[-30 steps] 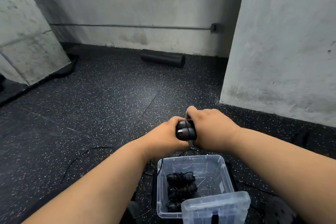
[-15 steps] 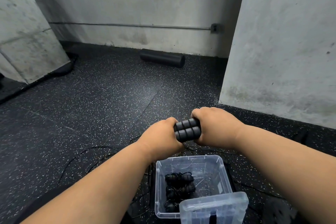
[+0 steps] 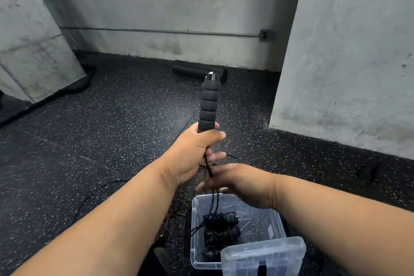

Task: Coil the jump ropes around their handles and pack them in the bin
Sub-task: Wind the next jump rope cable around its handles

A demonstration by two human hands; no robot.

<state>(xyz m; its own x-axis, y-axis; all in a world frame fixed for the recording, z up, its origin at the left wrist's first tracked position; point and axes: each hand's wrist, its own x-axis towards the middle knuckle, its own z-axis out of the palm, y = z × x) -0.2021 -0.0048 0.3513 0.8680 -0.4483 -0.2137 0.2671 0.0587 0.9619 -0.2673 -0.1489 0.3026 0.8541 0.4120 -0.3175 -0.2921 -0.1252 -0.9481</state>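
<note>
The handle (image 3: 208,105) looks like matt black ribbed foam with a shiny metal cap on top. Bin (image 3: 277,219) and its lid (image 3: 264,255) are clear, glossy plastic. Floor (image 3: 112,119) is rough speckled rubber, walls (image 3: 347,51) bare, patchy concrete, plus a matt foam roller (image 3: 190,70).

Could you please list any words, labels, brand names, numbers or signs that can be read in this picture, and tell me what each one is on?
None can be read.
The foam handles in the left hand: no print shows.
The clear bin and its lid: only faint moulded lines, nothing legible.
The coiled ropes in the bin: plain black.
The wall box on the conduit: too small to tell.
</note>
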